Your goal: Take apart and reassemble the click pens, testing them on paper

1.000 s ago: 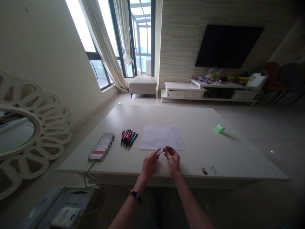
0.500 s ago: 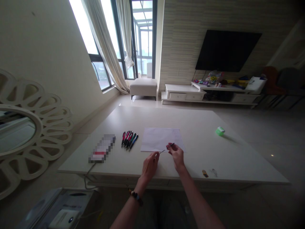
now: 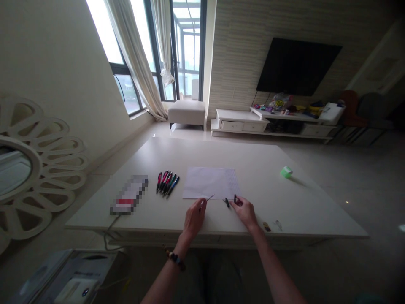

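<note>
My left hand [image 3: 195, 215], with a beaded bracelet on its wrist, pinches a thin pen refill [image 3: 210, 196] that points up and right over the near edge of the white paper [image 3: 205, 181]. My right hand [image 3: 245, 211] is closed on a short black pen part [image 3: 235, 198], held near the paper's lower right corner. Between the hands another small black pen part [image 3: 227, 202] rests on the table, just left of my right fingertips. A group of click pens [image 3: 167, 183] in pink, green and blue with black grips lies left of the paper.
On the white table [image 3: 253, 169] a blurred-out device [image 3: 129, 196] with a cable lies at left. A green-and-white container [image 3: 286, 172] stands at right. A small yellow-and-dark item [image 3: 266, 226] and a clear item [image 3: 278, 225] lie near the front edge.
My hands have moved apart, the right one going right with a black pen part. The refill's tip now shows free, and a black part is visible on the table between the hands.
</note>
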Available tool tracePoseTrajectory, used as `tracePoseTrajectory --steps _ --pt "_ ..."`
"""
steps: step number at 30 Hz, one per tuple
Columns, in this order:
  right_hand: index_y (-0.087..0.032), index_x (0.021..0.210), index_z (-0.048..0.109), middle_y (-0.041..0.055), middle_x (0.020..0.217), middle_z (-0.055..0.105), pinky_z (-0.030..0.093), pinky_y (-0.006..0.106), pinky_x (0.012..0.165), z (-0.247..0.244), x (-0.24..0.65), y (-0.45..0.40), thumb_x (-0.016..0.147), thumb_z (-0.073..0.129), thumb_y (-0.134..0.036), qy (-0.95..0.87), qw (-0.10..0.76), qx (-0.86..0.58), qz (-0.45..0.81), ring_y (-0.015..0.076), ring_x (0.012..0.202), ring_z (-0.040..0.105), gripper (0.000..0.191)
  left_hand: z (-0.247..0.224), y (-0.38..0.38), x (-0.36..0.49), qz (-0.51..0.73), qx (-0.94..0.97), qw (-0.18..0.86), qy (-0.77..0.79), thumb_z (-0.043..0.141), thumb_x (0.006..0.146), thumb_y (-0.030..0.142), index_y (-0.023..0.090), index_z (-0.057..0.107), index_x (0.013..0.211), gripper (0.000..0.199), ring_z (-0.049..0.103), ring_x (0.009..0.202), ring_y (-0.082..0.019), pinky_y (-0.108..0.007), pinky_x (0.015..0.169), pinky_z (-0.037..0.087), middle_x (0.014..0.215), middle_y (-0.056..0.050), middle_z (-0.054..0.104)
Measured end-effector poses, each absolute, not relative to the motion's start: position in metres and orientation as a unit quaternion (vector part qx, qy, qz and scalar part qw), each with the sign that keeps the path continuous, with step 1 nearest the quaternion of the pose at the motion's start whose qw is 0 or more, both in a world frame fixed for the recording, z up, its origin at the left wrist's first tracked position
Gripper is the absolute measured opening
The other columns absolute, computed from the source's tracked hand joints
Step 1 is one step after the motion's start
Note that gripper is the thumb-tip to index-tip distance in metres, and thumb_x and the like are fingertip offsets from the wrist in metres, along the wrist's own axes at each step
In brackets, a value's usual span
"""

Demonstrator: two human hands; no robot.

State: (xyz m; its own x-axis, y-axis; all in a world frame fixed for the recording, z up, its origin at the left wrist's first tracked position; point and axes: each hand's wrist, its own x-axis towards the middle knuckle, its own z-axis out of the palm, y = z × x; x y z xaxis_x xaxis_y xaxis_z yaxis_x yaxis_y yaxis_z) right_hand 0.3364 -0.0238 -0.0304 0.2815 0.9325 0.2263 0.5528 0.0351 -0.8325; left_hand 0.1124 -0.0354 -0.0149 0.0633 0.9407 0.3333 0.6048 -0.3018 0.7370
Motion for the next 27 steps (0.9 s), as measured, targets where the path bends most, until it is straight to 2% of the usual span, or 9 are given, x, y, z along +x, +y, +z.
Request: tracePoseTrajectory --steps 4,11,13,15,18,22,27 --pt "-0.010 0.097 0.068 0.0088 0.065 0.066 0.045 0.027 0.058 -0.030 0.334 -0.026 0.068 0.059 -0.052 -0.566 0.439 -0.667 0.206 0.0175 0.056 0.056 0.052 -0.014 -0.036 0.111 0.390 0.700 0.213 0.558 0.035 0.089 0.037 0.024 0.056 0.098 0.026 0.061 0.075 -0.013 -0.021 0.069 0.042 0.090 -0.003 0.066" --pt "-0.012 0.088 0.068 0.0108 0.077 0.069 0.047 0.027 0.059 -0.021 0.308 -0.046 0.075 0.053 -0.051 -0.504 0.538 -0.638 0.223 0.0168 0.060 0.058 0.043 -0.013 -0.035 0.111 0.383 0.697 0.227 0.562 0.035 0.089 0.038 0.024 0.056 0.098 0.027 0.061 0.078 -0.013 -0.022 0.070 0.042 0.091 -0.003 0.066" --pt "-0.012 0.083 0.069 0.0092 0.068 0.067 0.045 0.025 0.052 -0.017 0.283 -0.050 0.074 0.055 -0.051 -0.506 0.536 -0.602 0.309 0.0166 0.057 0.058 0.042 -0.012 -0.035 0.112 0.390 0.696 0.228 0.558 0.035 0.089 0.038 0.024 0.056 0.098 0.027 0.061 0.078 -0.013 -0.022 0.071 0.042 0.091 -0.003 0.066" --pt "-0.012 0.082 0.068 0.0070 0.063 0.065 0.039 0.022 0.041 -0.014 0.258 -0.049 0.073 0.056 -0.052 -0.494 0.530 -0.563 0.397 0.0126 0.045 0.052 0.043 -0.010 -0.036 0.112 0.390 0.698 0.232 0.554 0.035 0.089 0.037 0.024 0.056 0.098 0.027 0.061 0.078 -0.013 -0.022 0.070 0.042 0.092 -0.003 0.066" --pt "-0.011 0.078 0.066 0.0054 0.062 0.063 0.031 0.019 0.033 -0.012 0.230 -0.040 0.071 0.057 -0.055 -0.440 0.562 -0.523 0.466 0.0077 0.036 0.043 0.045 -0.008 -0.037 0.112 0.377 0.699 0.240 0.558 0.035 0.089 0.037 0.023 0.056 0.097 0.027 0.061 0.078 -0.014 -0.022 0.069 0.042 0.090 -0.004 0.066" --pt "-0.011 0.074 0.061 0.0038 0.061 0.061 0.030 0.018 0.032 -0.013 0.220 -0.026 0.068 0.060 -0.053 -0.385 0.607 -0.512 0.471 0.0064 0.035 0.044 0.042 -0.008 -0.037 0.112 0.372 0.700 0.238 0.562 0.034 0.089 0.037 0.022 0.056 0.097 0.028 0.061 0.077 -0.013 -0.021 0.068 0.041 0.089 -0.004 0.066" --pt "-0.012 0.077 0.060 0.0036 0.061 0.062 0.030 0.018 0.031 -0.013 0.234 -0.017 0.069 0.060 -0.052 -0.388 0.606 -0.523 0.456 0.0072 0.034 0.046 0.041 -0.008 -0.037 0.112 0.377 0.709 0.227 0.551 0.034 0.089 0.036 0.023 0.057 0.096 0.027 0.060 0.074 -0.012 -0.021 0.067 0.040 0.089 -0.003 0.066"
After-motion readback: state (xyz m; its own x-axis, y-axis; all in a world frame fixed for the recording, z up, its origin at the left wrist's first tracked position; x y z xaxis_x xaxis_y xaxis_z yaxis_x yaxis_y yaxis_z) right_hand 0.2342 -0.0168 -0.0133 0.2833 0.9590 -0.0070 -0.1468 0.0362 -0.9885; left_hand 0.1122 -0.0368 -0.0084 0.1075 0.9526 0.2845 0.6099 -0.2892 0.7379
